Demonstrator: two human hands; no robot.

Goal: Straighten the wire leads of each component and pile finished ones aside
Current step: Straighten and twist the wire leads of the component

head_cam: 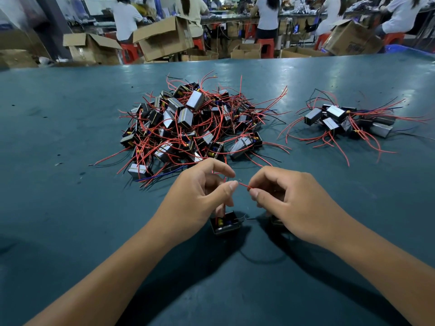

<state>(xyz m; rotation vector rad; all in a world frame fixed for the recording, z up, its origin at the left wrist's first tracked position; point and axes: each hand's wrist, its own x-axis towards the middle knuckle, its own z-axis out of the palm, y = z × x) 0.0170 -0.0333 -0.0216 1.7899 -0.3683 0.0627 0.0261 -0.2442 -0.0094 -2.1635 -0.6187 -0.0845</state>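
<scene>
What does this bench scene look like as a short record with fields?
surface: green table
big pile: tangled components, centre
small pile: components, far right
left hand: pinches red wire
right hand: pinches the same wire
component: black, below the left hand
background: people at benches, open cartons
</scene>
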